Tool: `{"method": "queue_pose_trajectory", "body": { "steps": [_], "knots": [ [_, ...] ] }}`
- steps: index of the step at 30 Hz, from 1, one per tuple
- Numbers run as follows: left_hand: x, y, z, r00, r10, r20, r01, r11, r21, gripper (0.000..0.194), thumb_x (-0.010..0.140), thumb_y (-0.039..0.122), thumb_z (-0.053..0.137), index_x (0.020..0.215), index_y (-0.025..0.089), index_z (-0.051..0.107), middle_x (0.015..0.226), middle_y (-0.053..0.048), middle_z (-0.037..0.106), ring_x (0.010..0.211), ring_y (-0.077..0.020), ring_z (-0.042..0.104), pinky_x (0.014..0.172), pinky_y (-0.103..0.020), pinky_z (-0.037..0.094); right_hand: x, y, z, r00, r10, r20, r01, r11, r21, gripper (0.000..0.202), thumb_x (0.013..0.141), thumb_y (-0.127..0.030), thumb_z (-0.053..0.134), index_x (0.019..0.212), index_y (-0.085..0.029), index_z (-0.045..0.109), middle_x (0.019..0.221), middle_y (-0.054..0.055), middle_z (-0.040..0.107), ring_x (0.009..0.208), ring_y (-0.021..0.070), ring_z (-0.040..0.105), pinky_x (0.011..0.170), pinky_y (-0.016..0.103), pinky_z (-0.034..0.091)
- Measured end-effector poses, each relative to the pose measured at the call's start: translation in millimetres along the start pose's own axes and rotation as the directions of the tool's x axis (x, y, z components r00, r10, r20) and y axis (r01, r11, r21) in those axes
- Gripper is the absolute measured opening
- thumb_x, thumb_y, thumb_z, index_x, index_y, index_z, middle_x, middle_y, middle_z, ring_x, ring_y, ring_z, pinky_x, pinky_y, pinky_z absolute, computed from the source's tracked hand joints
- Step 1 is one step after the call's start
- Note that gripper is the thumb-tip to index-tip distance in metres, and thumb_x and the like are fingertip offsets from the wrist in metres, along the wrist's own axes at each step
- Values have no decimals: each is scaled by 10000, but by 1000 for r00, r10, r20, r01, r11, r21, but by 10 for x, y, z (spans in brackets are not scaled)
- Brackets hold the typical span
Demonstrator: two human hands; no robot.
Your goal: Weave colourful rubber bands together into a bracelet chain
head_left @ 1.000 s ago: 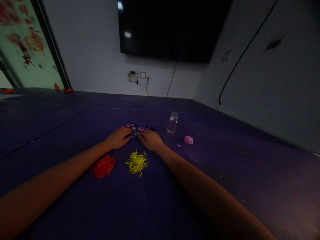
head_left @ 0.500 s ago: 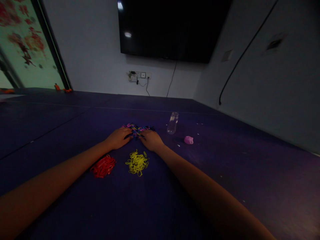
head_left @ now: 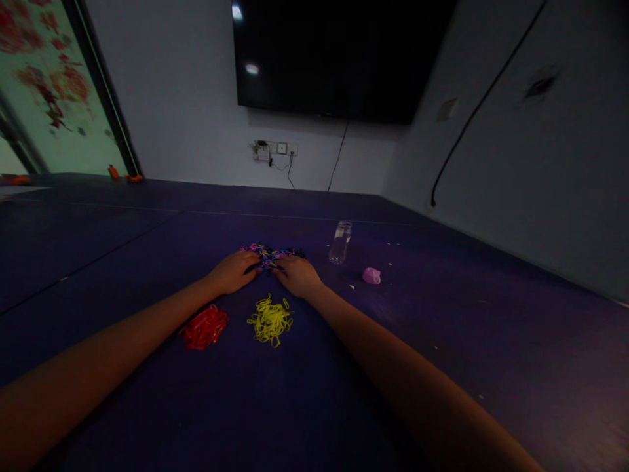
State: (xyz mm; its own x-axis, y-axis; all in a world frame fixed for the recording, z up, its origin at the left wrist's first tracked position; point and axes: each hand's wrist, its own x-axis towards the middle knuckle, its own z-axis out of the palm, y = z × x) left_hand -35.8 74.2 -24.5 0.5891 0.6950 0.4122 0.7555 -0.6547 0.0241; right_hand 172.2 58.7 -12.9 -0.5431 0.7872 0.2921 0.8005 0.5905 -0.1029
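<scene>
A pile of mixed-colour rubber bands (head_left: pixel 268 254), blue, pink and yellow among them, lies on the dark purple surface. My left hand (head_left: pixel 234 273) rests on its left side, fingers stretched over the bands. From the right, my right hand (head_left: pixel 297 275) lies on the same pile with fingers extended and thumb apart. Both hands are open, though their fingertips partly blend into the bands. Nearer to me are a heap of red rubber bands (head_left: pixel 205 327), beside my left forearm, and a heap of yellow rubber bands (head_left: pixel 270 321) between my forearms.
A clear bottle (head_left: pixel 340 242) is to the right of the pile, with a small pink object (head_left: pixel 371 276) near it. White scraps dot the surface. Behind are a wall with sockets (head_left: pixel 282 148) and a black screen (head_left: pixel 324 59). Orange items (head_left: pixel 114 172) sit at far left.
</scene>
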Motion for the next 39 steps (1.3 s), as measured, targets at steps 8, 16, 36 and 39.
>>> {"method": "queue_pose_trajectory", "body": {
  "steps": [8,16,36,39],
  "knots": [
    [3,-2,-3,1000,1,7,-2,1000,11,294,905,283,451,1097,150,630,1155,-124,634,1088,-249,568,972,-406,428,-3,-5,-4,1000,5,-1,-5,1000,-8,322,944,-313,398,1118,-159,622,1178,111,629,1121,220,544,945,329,390],
    [4,30,-37,1000,-6,20,6,1000,2,257,906,279,461,1053,160,635,1108,-106,646,1067,-243,572,974,-404,419,-16,-20,-35,1000,2,0,-2,1000,-14,322,941,-306,402,1108,-151,629,1185,116,627,1117,223,549,946,326,392],
    [19,60,-93,999,26,28,-26,999,30,224,903,251,477,1033,158,634,1096,-93,649,1027,-227,585,929,-386,449,0,8,-7,1000,-18,-12,18,1000,-16,319,945,-291,404,1106,-129,627,1180,125,625,1110,222,553,941,329,401],
    [21,62,-95,999,28,25,-28,999,18,232,909,255,469,1030,151,636,1100,-99,647,1032,-225,583,933,-386,447,-1,10,-13,1000,-20,-6,20,1000,-13,314,944,-292,408,1103,-132,627,1167,120,632,1101,223,558,933,331,406]
  ]
}}
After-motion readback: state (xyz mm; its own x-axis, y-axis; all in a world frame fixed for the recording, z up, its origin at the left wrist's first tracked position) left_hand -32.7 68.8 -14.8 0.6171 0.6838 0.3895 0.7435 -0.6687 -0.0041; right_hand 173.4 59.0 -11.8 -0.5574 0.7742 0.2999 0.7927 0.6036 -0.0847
